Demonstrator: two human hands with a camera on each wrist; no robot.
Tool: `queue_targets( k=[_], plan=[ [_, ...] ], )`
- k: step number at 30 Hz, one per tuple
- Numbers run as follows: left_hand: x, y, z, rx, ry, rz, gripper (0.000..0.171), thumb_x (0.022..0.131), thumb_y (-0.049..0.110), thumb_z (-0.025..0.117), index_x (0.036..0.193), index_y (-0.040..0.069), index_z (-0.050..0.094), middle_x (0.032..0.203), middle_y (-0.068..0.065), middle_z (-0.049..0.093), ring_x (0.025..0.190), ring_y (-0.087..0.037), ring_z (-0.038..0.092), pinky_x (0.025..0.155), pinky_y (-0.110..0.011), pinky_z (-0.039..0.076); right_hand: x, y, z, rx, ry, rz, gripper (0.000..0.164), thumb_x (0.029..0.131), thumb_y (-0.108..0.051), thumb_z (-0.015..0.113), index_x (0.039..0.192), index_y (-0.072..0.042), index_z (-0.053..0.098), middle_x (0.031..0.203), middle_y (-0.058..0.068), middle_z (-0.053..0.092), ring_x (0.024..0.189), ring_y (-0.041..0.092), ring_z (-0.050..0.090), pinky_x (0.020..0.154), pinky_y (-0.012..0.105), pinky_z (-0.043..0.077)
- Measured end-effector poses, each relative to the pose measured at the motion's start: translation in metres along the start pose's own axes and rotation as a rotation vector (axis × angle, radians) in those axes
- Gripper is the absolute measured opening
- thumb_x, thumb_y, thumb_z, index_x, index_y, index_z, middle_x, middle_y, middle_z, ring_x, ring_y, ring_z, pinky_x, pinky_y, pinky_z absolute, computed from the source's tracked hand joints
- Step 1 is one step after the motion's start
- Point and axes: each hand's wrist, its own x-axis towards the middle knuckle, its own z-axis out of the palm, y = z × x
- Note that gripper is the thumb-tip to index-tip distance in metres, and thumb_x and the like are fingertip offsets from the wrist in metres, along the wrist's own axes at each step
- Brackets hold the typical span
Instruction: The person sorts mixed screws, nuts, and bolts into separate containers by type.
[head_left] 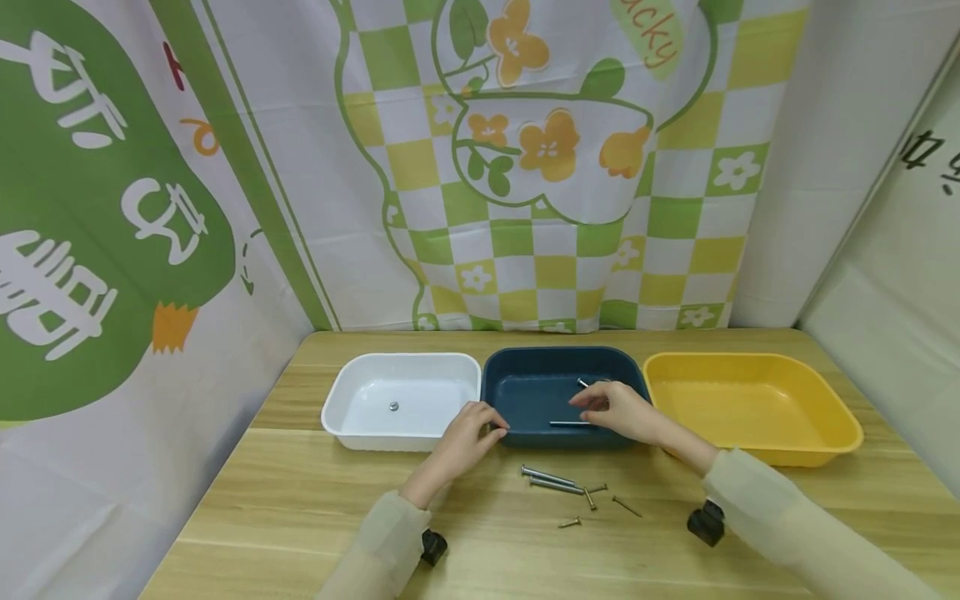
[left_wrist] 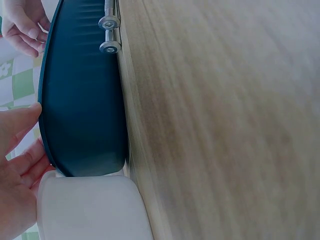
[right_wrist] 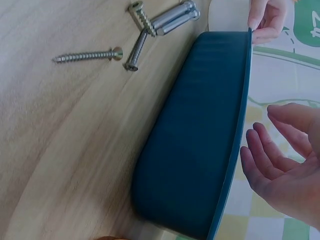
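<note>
My left hand [head_left: 468,437] is at the near left corner of a dark blue tray [head_left: 525,437], thumb and fingers on its rim. In the left wrist view the thumb tip meets that rim and the other fingers lie by the corner. Over the same tray hovers my right hand [head_left: 618,410]. Its fingers are loosely bent, with nothing between them in the right wrist view. Inside the blue tray lie a long bolt [head_left: 568,423] and another metal piece [head_left: 582,382], partly behind the right hand.
Left of the blue tray, a white tray [head_left: 352,437] holds one small metal piece [head_left: 393,407]. A yellow tray [head_left: 750,454] stands on the right. In front, long bolts [head_left: 555,483] and several smaller screws, including a thin one [head_left: 627,506], lie on the wooden table [head_left: 300,517].
</note>
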Motion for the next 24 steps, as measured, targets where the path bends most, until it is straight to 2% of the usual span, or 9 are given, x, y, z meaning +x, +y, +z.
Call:
queue_targets(
  k=[7, 12, 24],
  plan=[
    [0.0, 0.0, 0.0, -0.005, -0.01, -0.006, 0.007, 0.084, 0.016, 0.06, 0.087, 0.012, 0.064, 0.086, 0.002, 0.057, 0.086, -0.014, 0.048, 0.075, -0.027, 0.04, -0.006, -0.007, 0.002, 0.013, -0.014, -0.025, 0.022, 0.083, -0.005, 0.058, 0.104, 0.002, 0.061, 0.096, 0.011, 0.061, 0.081, 0.02, 0.059, 0.068, 0.024, 0.048],
    [0.0, 0.0, 0.0, -0.005, -0.015, -0.009, 0.006, 0.084, 0.016, 0.06, 0.087, 0.012, 0.064, 0.086, 0.002, 0.057, 0.086, -0.014, 0.048, 0.075, -0.027, 0.04, -0.012, -0.012, 0.007, 0.031, -0.01, -0.045, 0.022, 0.084, -0.008, 0.058, 0.104, 0.0, 0.061, 0.098, 0.013, 0.061, 0.082, 0.019, 0.058, 0.071, 0.028, 0.048],
    [0.0, 0.001, 0.001, -0.004, -0.003, -0.011, 0.006, 0.083, 0.015, 0.061, 0.087, 0.011, 0.064, 0.086, 0.001, 0.057, 0.087, -0.014, 0.049, 0.076, -0.028, 0.041, -0.019, -0.016, 0.017, 0.035, 0.011, -0.131, 0.02, 0.082, -0.009, 0.061, 0.099, 0.001, 0.063, 0.094, 0.014, 0.061, 0.078, 0.01, 0.057, 0.071, 0.029, 0.048]
  ],
)
